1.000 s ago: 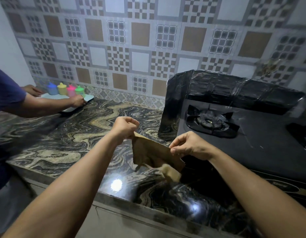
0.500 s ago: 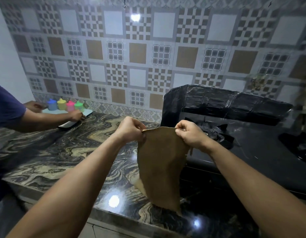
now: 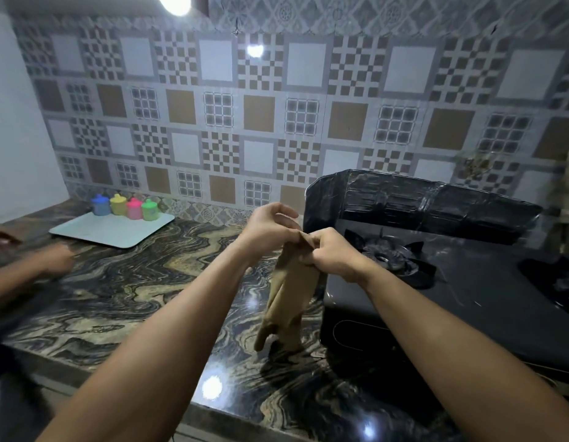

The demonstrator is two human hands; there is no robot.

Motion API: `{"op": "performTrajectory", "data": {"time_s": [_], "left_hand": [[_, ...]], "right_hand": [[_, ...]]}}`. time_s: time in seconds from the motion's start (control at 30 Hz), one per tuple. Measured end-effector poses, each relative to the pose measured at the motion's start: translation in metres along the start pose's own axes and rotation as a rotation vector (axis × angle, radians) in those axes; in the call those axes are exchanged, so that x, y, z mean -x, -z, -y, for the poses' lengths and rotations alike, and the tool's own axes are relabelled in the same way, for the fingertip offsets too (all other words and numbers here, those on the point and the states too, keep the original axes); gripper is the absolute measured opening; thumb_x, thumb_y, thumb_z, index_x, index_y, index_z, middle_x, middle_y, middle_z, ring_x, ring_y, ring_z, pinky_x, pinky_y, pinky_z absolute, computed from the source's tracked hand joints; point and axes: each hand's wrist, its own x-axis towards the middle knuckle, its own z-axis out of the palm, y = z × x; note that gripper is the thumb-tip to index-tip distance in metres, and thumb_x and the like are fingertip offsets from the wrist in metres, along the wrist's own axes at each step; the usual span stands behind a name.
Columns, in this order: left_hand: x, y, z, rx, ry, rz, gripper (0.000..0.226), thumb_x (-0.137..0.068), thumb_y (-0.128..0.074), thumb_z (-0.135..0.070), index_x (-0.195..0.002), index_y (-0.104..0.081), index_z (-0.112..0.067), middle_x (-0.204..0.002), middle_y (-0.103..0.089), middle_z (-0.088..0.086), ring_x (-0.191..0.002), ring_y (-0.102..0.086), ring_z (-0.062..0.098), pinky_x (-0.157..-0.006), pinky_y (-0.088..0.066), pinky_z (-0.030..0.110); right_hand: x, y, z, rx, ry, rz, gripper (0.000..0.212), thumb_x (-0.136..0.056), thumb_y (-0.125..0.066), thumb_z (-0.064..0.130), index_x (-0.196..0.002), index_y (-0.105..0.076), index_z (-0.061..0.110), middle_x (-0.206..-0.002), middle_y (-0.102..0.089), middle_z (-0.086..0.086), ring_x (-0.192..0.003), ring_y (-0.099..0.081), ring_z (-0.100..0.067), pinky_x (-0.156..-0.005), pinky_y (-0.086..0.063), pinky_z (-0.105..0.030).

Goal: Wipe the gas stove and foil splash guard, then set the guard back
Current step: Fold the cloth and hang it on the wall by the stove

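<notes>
Both hands meet at the top edge of a tan cleaning cloth (image 3: pixel 289 291). The right hand (image 3: pixel 332 254) is closed on the bunched upper corner, fingers curled tight around it; the left hand (image 3: pixel 268 230) pinches the same edge just beside it, thumb and fingertips on the fabric, the other fingers raised loosely. The cloth hangs straight down in folds between the forearms, its lower end just above the marbled stone countertop (image 3: pixel 133 291), close to the left front corner of the black gas stove (image 3: pixel 468 301). One burner (image 3: pixel 390 255) sits just right of the right hand. The dark foil splash guard (image 3: pixel 420 202) stands upright along the stove's back and left side, against the patterned tile wall (image 3: pixel 261 116). No writing on the stove front can be read. Far left, a pale tray (image 3: pixel 117 232) carries four small coloured lidded jars (image 3: pixel 125 206). Another person's blurred hand (image 3: pixel 55 260) rests on the counter near it.
</notes>
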Motion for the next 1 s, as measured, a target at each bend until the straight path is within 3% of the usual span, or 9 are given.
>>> {"op": "performTrajectory", "data": {"time_s": [0.07,0.17,0.3,0.4,0.5,0.63,0.77,0.9,1.0], "left_hand": [[0.002,0.009,0.013,0.09,0.063,0.036,0.042,-0.076,-0.057,0.013,-0.114,-0.059,-0.005,-0.108,-0.068,0.014,-0.089,-0.064,0.02,-0.072,-0.055,0.032],[0.003,0.015,0.045,0.012,0.17,0.181,0.052,-0.078,-0.044,0.019,-0.121,-0.059,-0.006,-0.12,-0.063,0.013,-0.097,-0.061,0.015,-0.06,-0.049,0.025],[0.003,-0.001,0.075,-0.117,0.264,0.402,0.067,-0.072,-0.047,0.023,-0.124,-0.06,-0.018,-0.129,-0.06,0.004,-0.118,-0.056,0.018,-0.062,-0.048,0.024],[0.005,-0.017,0.077,-0.15,0.254,0.459,0.04,-0.077,-0.064,0.01,-0.106,-0.07,-0.016,-0.103,-0.068,0.0,-0.091,-0.06,0.009,-0.057,-0.045,0.012],[-0.006,-0.032,0.076,-0.14,0.202,0.464,0.015,-0.077,-0.075,-0.002,-0.082,-0.069,-0.014,-0.078,-0.066,0.0,-0.069,-0.058,0.01,-0.053,-0.043,0.013],[-0.024,-0.053,0.062,-0.09,0.166,0.487,0.031,-0.07,-0.079,-0.006,-0.098,-0.068,-0.014,-0.097,-0.072,0.007,-0.088,-0.067,0.022,-0.08,-0.054,0.037],[-0.042,-0.084,0.041,-0.145,0.092,0.454,0.016,-0.08,-0.077,-0.009,-0.091,-0.071,0.0,-0.076,-0.067,0.006,-0.067,-0.061,0.016,-0.061,-0.05,0.025],[-0.07,-0.114,0.016,-0.165,0.05,0.293,0.008,-0.083,-0.074,-0.011,-0.087,-0.078,-0.006,-0.086,-0.075,0.012,-0.078,-0.07,0.023,-0.077,-0.059,0.036],[-0.093,-0.136,-0.012,-0.207,-0.004,0.212,0.01,-0.088,-0.067,-0.01,-0.09,-0.076,-0.005,-0.087,-0.074,0.009,-0.08,-0.069,0.021,-0.076,-0.057,0.029]], "right_hand": [[0.0,0.005,0.002,-0.012,-0.031,-0.015,0.018,-0.076,-0.063,-0.001,-0.061,-0.065,0.009,-0.064,-0.052,-0.001,-0.062,-0.045,-0.014,-0.056,-0.032,-0.027],[0.002,0.017,0.006,-0.024,-0.068,-0.045,0.008,-0.077,-0.064,0.005,-0.081,-0.07,-0.001,-0.071,-0.057,-0.005,-0.065,-0.048,-0.015,-0.056,-0.033,-0.025],[0.005,0.038,0.013,-0.081,-0.103,-0.083,0.026,-0.07,-0.063,0.012,-0.092,-0.071,0.0,-0.086,-0.07,-0.015,-0.079,-0.059,-0.026,-0.069,-0.043,-0.036],[0.009,0.059,0.018,-0.106,-0.081,-0.116,0.026,-0.071,-0.062,0.012,-0.094,-0.074,0.004,-0.098,-0.072,-0.019,-0.094,-0.066,-0.035,-0.084,-0.052,-0.047],[0.014,0.083,0.017,-0.145,-0.078,-0.151,0.023,-0.072,-0.062,0.012,-0.091,-0.075,0.006,-0.097,-0.072,-0.017,-0.095,-0.066,-0.037,-0.084,-0.052,-0.047],[0.021,0.122,0.009,-0.227,-0.101,-0.205,0.014,-0.083,-0.059,0.003,-0.094,-0.068,0.0,-0.087,-0.065,-0.018,-0.08,-0.06,-0.03,-0.07,-0.047,-0.038],[0.024,0.158,-0.003,-0.32,-0.1,-0.244,0.013,-0.083,-0.057,0.0,-0.091,-0.066,0.006,-0.086,-0.062,-0.015,-0.08,-0.059,-0.027,-0.074,-0.048,-0.039],[0.029,0.205,-0.026,-0.335,-0.121,-0.312,0.018,-0.084,-0.055,0.001,-0.083,-0.066,0.015,-0.075,-0.062,-0.006,-0.075,-0.058,-0.021,-0.071,-0.048,-0.035],[0.034,0.243,-0.046,-0.236,-0.034,-0.438,0.033,-0.087,-0.052,-0.008,-0.1,-0.066,0.019,-0.092,-0.063,-0.001,-0.088,-0.058,-0.016,-0.076,-0.049,-0.028]]}}
